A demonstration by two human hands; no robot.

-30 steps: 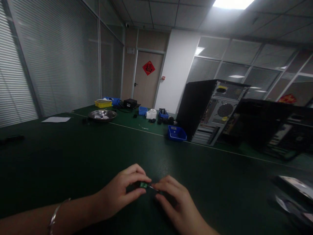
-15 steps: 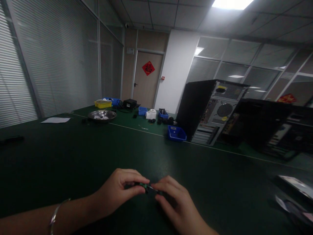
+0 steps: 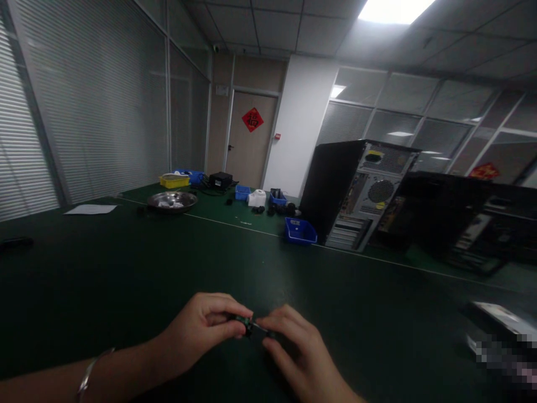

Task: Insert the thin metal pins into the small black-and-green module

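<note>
My left hand (image 3: 205,324) pinches a small green circuit piece (image 3: 242,321) between thumb and fingers, low in the middle of the head view. Dark parts sit at the right end of this piece. Just to the right, my right hand (image 3: 296,341) is closed on a thin metal tool (image 3: 260,327), whose tip meets the green piece. What kind of tool it is cannot be made out. Both hands are above the dark green table (image 3: 168,263).
A metal bowl (image 3: 172,202), a paper sheet (image 3: 90,209) and a yellow basket (image 3: 174,181) lie back left. A blue tray (image 3: 300,232) stands by a computer tower (image 3: 356,193). A flat pale-topped object (image 3: 503,320) lies at right; a dark object (image 3: 17,242) is far left.
The whole view has shifted slightly. Both hands keep their holds, with the thin tool still against the green piece.
</note>
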